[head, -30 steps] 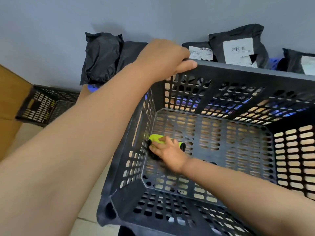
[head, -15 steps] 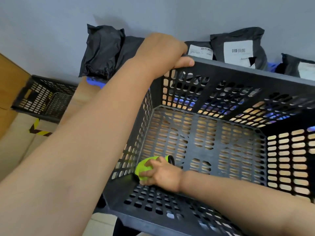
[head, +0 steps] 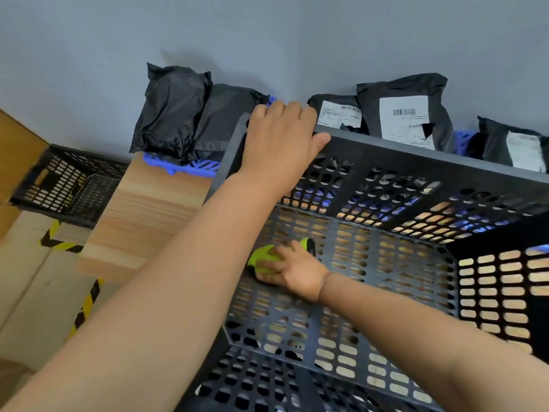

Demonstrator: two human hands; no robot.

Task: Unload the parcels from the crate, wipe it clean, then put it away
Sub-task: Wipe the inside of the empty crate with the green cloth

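Left arm: it reaches forward and up from the lower left of my view, forearm bare and wrist straight, and ends at the crate's far left corner.
Left grip (head: pixel 282 141): closed on the far rim of the crate (head: pixel 416 157). The knuckles face up, the fingers hook over the far side where I can't see them, and the thumb lies along the top edge pointing right.
Right arm: it comes in from the lower right, over the near wall and down into the crate, with the wrist bent a little to the left.
Right grip (head: pixel 292 272): low inside the crate with the back of the hand towards me. The fingers are curled onto the cloth (head: pixel 263 257) and press it against the slotted floor, near the left wall.
Cloth: yellow-green and bunched, with a dark edge at its far end; the fingers cover part of it.
Crate: black slotted plastic, right in front of me. The wood tone of the surface (head: pixel 142 221) shows through its slots. I cannot tell whether it sits flat or tipped.
Parcels (head: pixel 404 114): black plastic mailers just beyond the crate, leaning against the grey wall (head: pixel 267 40) on a blue slatted tray (head: pixel 178 168). Two are at the left, and three at the right have white labels.
Second crate (head: pixel 59 185): black, off the left end of the surface, well apart from the one I hold.
Floor tape (head: pixel 61 245): yellow-and-black strips below the surface's left edge.
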